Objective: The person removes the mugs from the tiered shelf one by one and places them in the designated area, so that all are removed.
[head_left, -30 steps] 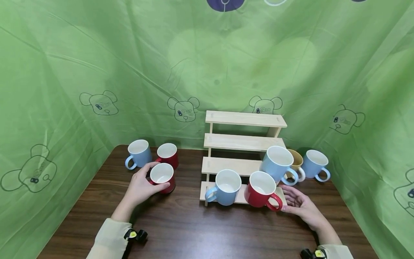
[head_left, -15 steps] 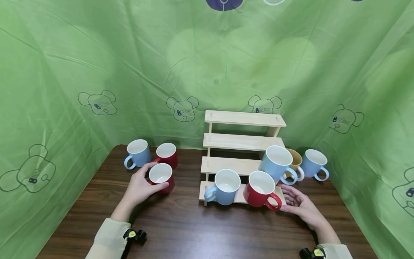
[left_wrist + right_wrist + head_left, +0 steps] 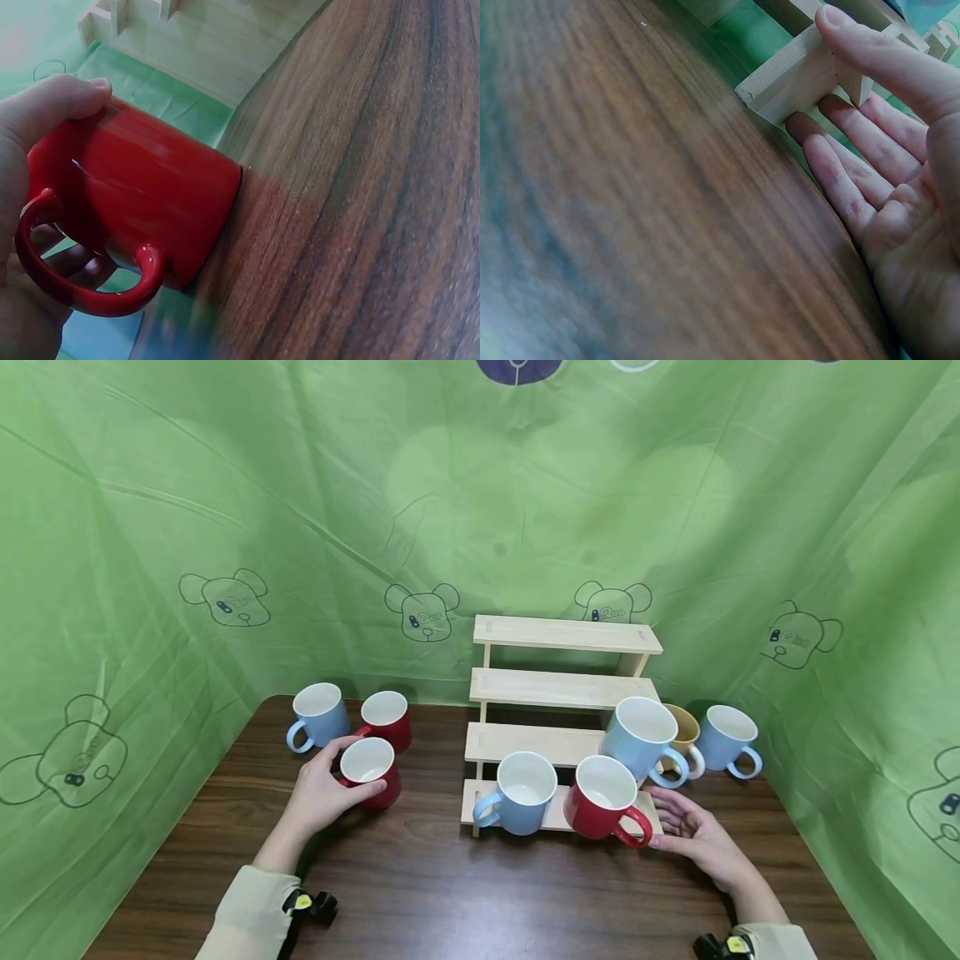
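Red mug (image 3: 150, 187) stands upright, apparently on the counter (image 3: 450, 893), within the curled fingers of the left hand (image 3: 318, 789); the right hand (image 3: 697, 833) pinches the wooden tiered rack (image 3: 540, 743) low down. Gripping seems underway; lifting would call for a level hold.

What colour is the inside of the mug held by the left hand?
White; the head view shows the mug's inside best.
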`<state>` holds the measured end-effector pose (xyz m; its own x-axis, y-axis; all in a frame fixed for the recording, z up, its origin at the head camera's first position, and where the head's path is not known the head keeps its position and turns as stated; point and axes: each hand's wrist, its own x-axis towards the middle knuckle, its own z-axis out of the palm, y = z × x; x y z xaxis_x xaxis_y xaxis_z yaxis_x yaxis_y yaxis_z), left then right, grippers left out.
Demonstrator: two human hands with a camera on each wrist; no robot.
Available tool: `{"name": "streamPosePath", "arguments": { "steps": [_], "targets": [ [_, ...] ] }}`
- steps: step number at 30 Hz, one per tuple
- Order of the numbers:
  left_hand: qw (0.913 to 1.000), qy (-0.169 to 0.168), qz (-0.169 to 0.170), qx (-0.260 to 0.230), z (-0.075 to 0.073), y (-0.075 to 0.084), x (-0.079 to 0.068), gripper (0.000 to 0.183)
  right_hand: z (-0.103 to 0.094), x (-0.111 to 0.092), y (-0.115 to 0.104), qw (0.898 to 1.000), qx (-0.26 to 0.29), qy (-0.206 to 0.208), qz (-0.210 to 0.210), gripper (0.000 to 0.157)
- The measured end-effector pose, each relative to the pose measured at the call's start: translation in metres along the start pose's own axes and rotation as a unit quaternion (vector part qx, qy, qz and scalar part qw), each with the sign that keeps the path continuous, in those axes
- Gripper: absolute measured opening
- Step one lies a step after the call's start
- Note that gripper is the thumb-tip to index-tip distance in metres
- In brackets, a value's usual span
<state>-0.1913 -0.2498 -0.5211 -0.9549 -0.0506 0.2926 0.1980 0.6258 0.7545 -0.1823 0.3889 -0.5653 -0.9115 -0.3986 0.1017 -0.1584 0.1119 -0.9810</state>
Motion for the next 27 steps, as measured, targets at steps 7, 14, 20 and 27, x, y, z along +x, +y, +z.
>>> {"name": "streamPosePath", "arguments": {
  "steps": [7,14,20,27],
  "targets": [
    [1.0,-0.002,-0.001,0.002,-0.0007,0.0002,0.0004,0.087,0.0006,-0.0002,-0.0015,1.0,-0.009,0.005,0.008,0.069],
    [0.9999,-0.01,-0.005,-0.004,-0.0018,-0.0001,0.0003,0.089,0.0013,0.0006,-0.0019,1.0,-0.006,0.005,0.004,0.069],
    [0.9998,-0.017,-0.002,0.0,-0.0027,-0.0015,0.0012,0.09,0.0017,0.0009,-0.0018,1.0,-0.008,0.007,0.004,0.069],
    [0.9995,-0.025,0.007,0.02,-0.0059,0.0042,0.0026,0.09,0.0017,0.0005,-0.0013,1.0,-0.003,0.006,0.001,0.069]
  ]
}}
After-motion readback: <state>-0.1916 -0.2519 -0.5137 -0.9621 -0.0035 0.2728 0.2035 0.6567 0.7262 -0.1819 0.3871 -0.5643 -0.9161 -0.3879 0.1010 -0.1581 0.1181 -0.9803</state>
